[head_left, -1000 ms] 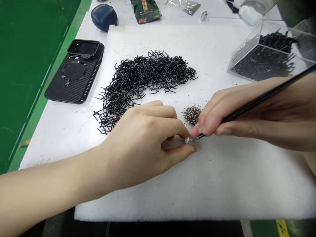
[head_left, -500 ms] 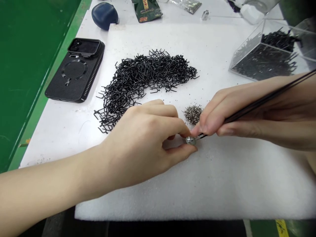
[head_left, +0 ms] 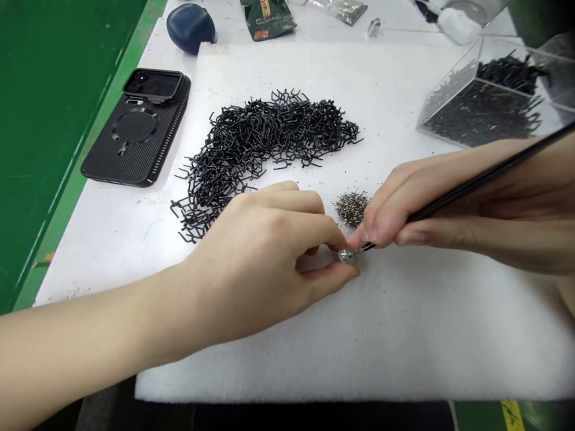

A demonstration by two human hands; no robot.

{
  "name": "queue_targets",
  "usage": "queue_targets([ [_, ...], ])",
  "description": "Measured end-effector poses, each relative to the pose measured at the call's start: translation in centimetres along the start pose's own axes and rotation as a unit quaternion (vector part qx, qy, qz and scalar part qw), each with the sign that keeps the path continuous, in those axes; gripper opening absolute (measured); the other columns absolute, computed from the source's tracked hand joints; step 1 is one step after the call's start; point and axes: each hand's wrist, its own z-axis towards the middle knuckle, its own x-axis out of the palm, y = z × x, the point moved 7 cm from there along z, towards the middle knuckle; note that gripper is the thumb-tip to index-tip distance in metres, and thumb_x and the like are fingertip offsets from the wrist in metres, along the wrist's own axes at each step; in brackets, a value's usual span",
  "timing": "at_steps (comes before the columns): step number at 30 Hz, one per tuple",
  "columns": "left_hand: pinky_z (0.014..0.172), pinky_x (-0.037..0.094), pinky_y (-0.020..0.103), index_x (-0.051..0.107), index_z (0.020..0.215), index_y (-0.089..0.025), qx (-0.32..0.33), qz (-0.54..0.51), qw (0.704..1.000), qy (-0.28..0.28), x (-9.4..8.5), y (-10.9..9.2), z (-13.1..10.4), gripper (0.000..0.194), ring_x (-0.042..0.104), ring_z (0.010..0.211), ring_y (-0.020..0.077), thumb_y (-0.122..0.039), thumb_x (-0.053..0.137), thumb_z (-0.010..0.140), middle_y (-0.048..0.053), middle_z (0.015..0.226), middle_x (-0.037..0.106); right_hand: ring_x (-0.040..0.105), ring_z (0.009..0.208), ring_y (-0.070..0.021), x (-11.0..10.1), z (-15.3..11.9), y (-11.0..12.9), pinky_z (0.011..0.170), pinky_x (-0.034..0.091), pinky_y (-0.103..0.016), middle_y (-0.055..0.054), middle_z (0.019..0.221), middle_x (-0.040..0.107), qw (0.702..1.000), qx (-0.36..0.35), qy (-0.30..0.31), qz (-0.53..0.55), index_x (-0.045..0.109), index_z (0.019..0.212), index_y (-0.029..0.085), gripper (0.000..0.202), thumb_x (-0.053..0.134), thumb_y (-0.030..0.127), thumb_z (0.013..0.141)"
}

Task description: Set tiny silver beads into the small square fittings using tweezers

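In the head view, the left hand point(head_left: 265, 257) comes from the lower left, and its thumb and index finger are bent around a small silvery round part point(head_left: 347, 257), grasping it between their tips. This part is low in front of the person, at the white foam sheet point(head_left: 404, 335), just below a small pile of tiny metallic pieces point(head_left: 352, 209). The right hand point(head_left: 426, 203) comes from the right side, and its fingers are closed on a thin black tool point(head_left: 476, 182) (it looks like tweezers, but I cannot tell this surely). The tool is tilted, with its tip at the small round part, and the index fingertip of the right hand is very near to the left one; if they are touching, I cannot tell. Behind the left hand, a curved heap of bent black pieces point(head_left: 269, 129) lies on the foam. On the left there is a black phone point(head_left: 135, 129), and above it a dark blue rounded object point(head_left: 191, 29). At the top is a green packet point(head_left: 268, 18), and at the upper right a clear box point(head_left: 483, 99) holds more black pieces.
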Motion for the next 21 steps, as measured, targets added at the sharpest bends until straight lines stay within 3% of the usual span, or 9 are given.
queue_targets([
  [12, 0.075, 0.054, 0.03, 0.091, 0.102, -0.017, -0.012, -0.013, 1.0, -0.014, 0.08, 0.06, -0.19, 0.017, 0.075, 0.084, 0.0164, -0.023, 0.085, 0.116, -0.001, 0.093, 0.083, 0.094, 0.105, -0.0144, 0.01, 0.06, 0.18, 0.093, 0.075, -0.019, 0.009, 0.119, 0.095, 1.0, 0.003, -0.005, 0.012, 0.095, 0.128, 0.04, 0.015, 0.089, 0.033, 0.116],
  [17, 0.078, 0.056, 0.03, 0.091, 0.101, -0.017, -0.012, -0.015, 1.0, -0.013, -0.02, 0.06, -0.22, 0.017, 0.075, 0.085, 0.0161, -0.023, 0.086, 0.115, -0.001, 0.093, 0.083, 0.093, 0.107, -0.0115, 0.08, 0.03, 0.09, 0.095, 0.073, -0.014, 0.011, 0.121, 0.095, 1.0, 0.005, 0.006, 0.017, 0.094, 0.128, 0.04, 0.013, 0.088, 0.034, 0.118],
  [21, 0.079, 0.057, 0.03, 0.091, 0.102, -0.016, -0.004, -0.016, 1.0, -0.019, -0.01, 0.05, -0.24, 0.014, 0.076, 0.086, 0.0163, -0.022, 0.088, 0.114, -0.001, 0.094, 0.084, 0.093, 0.108, -0.0134, 0.15, 0.19, 0.06, 0.096, 0.076, -0.019, 0.01, 0.118, 0.094, 1.0, -0.02, -0.004, 0.023, 0.094, 0.128, 0.038, 0.012, 0.087, 0.033, 0.119],
])
